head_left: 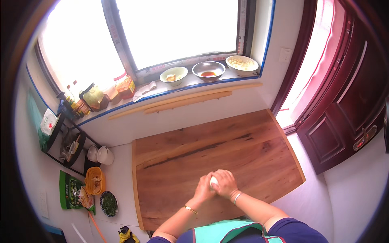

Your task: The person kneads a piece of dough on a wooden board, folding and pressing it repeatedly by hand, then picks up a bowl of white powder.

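Low in the middle of the frame, the left hand (pixel 202 189) and the right hand (pixel 225 184) are pressed together around a small white lump of dough (pixel 213 182), fingers curled shut on it so only a sliver shows between them. They hover just over the near part of a large wooden board (pixel 243 141) that covers the tabletop (pixel 117 178). Up on the windowsill (pixel 162 90) at the top centre stand three bowls: a pale one (pixel 174 75), a steel one (pixel 208 70) with reddish liquid, and a white one (pixel 242 65) holding pale pieces. Two long rolling pins (pixel 188 101) lie below the sill. At lower left sit a yellow basket (pixel 94 180) and a bowl of chopped greens (pixel 108 203)
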